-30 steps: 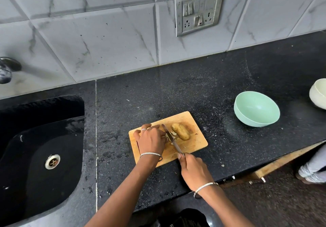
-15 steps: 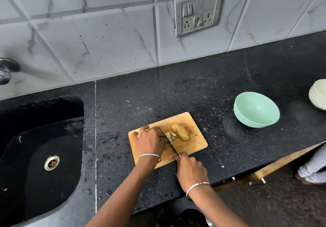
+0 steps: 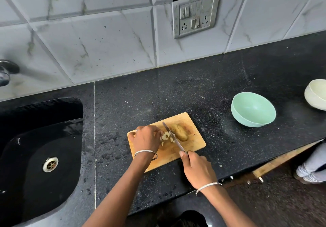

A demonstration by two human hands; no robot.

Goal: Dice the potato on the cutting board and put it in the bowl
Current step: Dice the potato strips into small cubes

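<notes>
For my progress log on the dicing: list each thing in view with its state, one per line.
Board: lying flat.
Potato: one chunk uncut, on the board.
Pieces: diced, heaped beside the potato.
Knife: blade between potato and pieces.
Left hand: fingers curled on the pieces.
Right hand: grips the knife handle.
Green bowl: upright, empty.
White bowl: upright, partly out of frame.

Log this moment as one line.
phase: dicing | right hand: grips steel knife | left hand: holds pale diced potato | wooden cutting board: brown potato half uncut | mint-green bowl: empty
</notes>
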